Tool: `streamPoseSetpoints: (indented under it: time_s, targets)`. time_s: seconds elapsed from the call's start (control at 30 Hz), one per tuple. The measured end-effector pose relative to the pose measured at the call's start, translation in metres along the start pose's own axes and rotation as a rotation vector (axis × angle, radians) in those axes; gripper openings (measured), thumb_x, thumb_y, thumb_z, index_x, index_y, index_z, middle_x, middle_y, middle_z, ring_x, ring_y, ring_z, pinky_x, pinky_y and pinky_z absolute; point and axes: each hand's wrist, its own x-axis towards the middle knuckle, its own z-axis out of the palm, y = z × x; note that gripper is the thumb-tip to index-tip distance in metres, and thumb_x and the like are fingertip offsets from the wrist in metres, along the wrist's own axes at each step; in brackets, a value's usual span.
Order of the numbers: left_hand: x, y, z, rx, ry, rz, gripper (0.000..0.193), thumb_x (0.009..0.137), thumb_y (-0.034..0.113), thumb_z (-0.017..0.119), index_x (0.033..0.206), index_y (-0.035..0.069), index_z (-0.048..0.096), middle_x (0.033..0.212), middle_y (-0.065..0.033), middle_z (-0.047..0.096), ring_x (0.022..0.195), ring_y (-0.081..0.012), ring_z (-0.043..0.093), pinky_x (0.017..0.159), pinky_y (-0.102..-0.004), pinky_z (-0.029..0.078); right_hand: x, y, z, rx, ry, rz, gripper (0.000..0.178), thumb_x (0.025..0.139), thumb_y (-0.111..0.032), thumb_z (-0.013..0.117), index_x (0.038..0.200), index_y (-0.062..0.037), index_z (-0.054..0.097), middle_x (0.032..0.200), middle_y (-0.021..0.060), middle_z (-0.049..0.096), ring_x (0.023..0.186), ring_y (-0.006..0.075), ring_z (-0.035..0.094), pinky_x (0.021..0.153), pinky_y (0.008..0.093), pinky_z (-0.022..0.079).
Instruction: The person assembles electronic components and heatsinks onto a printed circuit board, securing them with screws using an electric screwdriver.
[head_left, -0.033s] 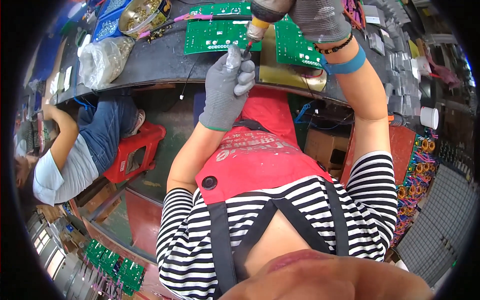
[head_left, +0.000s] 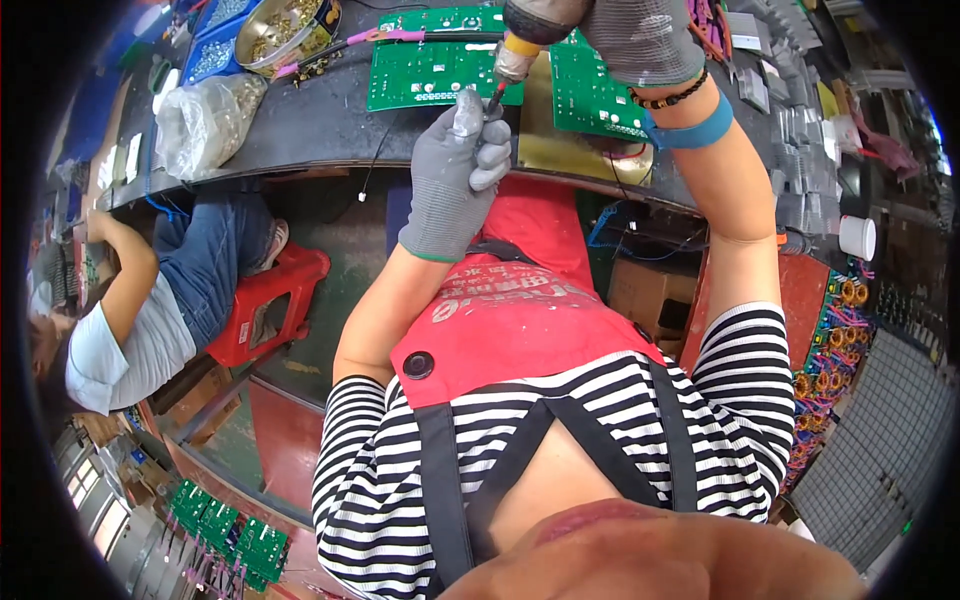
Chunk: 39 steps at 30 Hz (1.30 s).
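My right hand, in a grey knit glove, grips a power screwdriver at the top of the view. The driver's bit points down and left toward my left hand. That hand, gloved too, is closed with its thumb and fingers pinched right at the bit's tip. Something small and dark shows there, but the fingers hide what it is. Just behind the left hand lies a green circuit board on the dark workbench. A second green board sits to the right, over a yellowish plate.
At the left are a clear plastic bag, a tin of brassy hardware and blue trays. Metal parts are stacked at the right, near a white cup. A co-worker sits on a red stool at left.
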Motion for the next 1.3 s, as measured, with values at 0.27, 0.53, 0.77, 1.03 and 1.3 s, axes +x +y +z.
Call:
streamPoseSetpoints:
  time_s: [0.27, 0.53, 0.77, 1.03, 1.3]
  targets:
    - [0.016, 0.001, 0.014, -0.021, 0.122, -0.029, 0.036, 0.096, 0.038, 0.056, 0.096, 0.003, 0.050, 0.072, -0.0034, 0.050, 0.051, -0.0062, 0.038, 0.037, -0.0171, 0.030, 0.003, -0.008, 0.002, -0.065, 0.095, 0.075, 0.013, 0.086, -0.013, 0.058, 0.087, 0.0002, 0.061, 0.077, 0.0079, 0.062, 0.065, 0.0168, 0.062, 0.063, 0.0280, 0.051]
    - [0.018, -0.004, 0.008, -0.061, 0.139, -0.037, 0.042, 0.095, 0.045, 0.055, 0.092, 0.003, 0.050, 0.066, -0.0014, 0.047, 0.047, -0.0066, 0.036, 0.034, -0.0183, 0.026, 0.000, 0.007, 0.002, -0.044, -0.022, -0.040, 0.019, 0.084, -0.013, 0.062, 0.097, 0.0000, 0.057, 0.080, 0.0086, 0.062, 0.070, 0.0171, 0.062, 0.066, 0.0293, 0.052]
    - [0.013, -0.003, 0.016, -0.096, 0.107, -0.042, 0.052, 0.094, 0.051, 0.053, 0.097, -0.001, 0.052, 0.069, -0.0035, 0.052, 0.049, -0.0074, 0.042, 0.039, -0.0194, 0.031, -0.014, -0.014, 0.012, 0.011, 0.109, 0.100, 0.024, 0.086, -0.015, 0.062, 0.103, 0.0000, 0.053, 0.083, 0.0089, 0.062, 0.074, 0.0177, 0.062, 0.069, 0.0304, 0.052]
    - [-0.014, 0.003, -0.025, 0.124, 0.219, 0.104, 0.043, 0.100, 0.024, 0.048, 0.125, -0.011, 0.047, 0.106, -0.0200, 0.061, 0.086, -0.0182, 0.060, 0.074, -0.0277, 0.052, 0.019, 0.006, 0.012, -0.088, 0.148, -0.033, 0.015, 0.082, -0.010, 0.062, 0.093, -0.0006, 0.058, 0.075, 0.0075, 0.061, 0.062, 0.0150, 0.060, 0.057, 0.0268, 0.051]
    - [-0.022, 0.030, -0.059, 0.358, 0.240, 0.088, 0.037, 0.096, 0.014, 0.051, 0.125, -0.009, 0.048, 0.108, -0.0185, 0.062, 0.091, -0.0188, 0.063, 0.076, -0.0269, 0.053, 0.040, 0.033, 0.014, -0.043, 0.084, -0.180, 0.011, 0.080, -0.008, 0.065, 0.085, -0.0020, 0.059, 0.067, 0.0049, 0.059, 0.053, 0.0140, 0.059, 0.047, 0.0266, 0.049]
